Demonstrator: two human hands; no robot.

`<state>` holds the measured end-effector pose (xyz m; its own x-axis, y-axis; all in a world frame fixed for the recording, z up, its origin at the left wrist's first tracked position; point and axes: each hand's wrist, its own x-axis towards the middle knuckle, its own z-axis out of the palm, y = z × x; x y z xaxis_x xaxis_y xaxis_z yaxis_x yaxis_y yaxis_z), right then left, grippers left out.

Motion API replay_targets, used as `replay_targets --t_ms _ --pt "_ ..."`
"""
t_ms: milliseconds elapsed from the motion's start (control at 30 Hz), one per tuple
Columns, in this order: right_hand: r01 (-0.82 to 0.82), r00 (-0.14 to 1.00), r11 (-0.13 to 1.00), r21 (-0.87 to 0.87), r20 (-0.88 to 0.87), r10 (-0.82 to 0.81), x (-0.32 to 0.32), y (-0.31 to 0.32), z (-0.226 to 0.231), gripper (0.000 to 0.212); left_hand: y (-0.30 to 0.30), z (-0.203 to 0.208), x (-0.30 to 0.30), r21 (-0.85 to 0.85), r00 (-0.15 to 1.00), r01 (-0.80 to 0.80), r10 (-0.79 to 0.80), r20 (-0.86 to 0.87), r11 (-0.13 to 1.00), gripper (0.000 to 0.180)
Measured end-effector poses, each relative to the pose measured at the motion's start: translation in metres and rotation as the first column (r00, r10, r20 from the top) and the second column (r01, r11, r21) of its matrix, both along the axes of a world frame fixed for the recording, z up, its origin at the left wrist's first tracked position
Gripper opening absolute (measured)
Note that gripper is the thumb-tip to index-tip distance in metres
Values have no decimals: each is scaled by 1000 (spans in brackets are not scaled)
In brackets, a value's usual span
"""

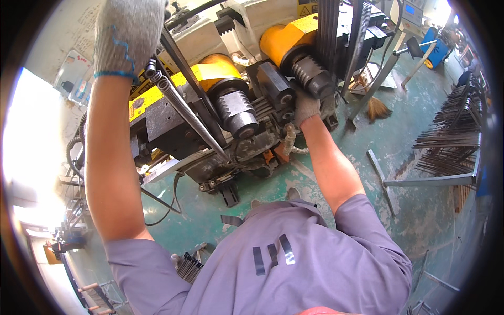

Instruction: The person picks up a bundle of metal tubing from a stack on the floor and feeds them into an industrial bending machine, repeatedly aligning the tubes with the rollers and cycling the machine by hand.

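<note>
My left hand (129, 38), in a grey knit glove with a blue cuff, is raised at the upper left beside the machine's dark rods and a coil spring (178, 100). Its fingers run out of the picture, so its grip is hidden. My right hand (307, 106), also gloved, reaches in below a ribbed dark metal cylinder (312, 73), next to a black block (275, 86). The machine hides those fingers. A second ribbed cylinder (236, 110) sits to the left, under a yellow housing (218, 68).
Several thin dark rods (449, 134) are stacked on a metal frame (430, 181) at the right. A broom head (378, 109) lies on the green floor (346, 142) behind the machine's right end. A black cable (176, 197) loops down at the left. Another bundle of rods (189, 266) stands near my left side.
</note>
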<state>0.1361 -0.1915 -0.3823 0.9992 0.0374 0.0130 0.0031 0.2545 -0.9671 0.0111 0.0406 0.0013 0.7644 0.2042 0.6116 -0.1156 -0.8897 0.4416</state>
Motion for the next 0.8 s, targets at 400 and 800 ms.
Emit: replay_targets --t_ms 400,800 --pt "15 966 998 -68 258 3 7 -8 -50 32 19 -4 -19 -150 929 257 -287 -232 955 38" --pt "-10 996 998 54 87 5 -3 -5 -22 32 11 -9 -23 -160 976 132 -157 -154 978 46"
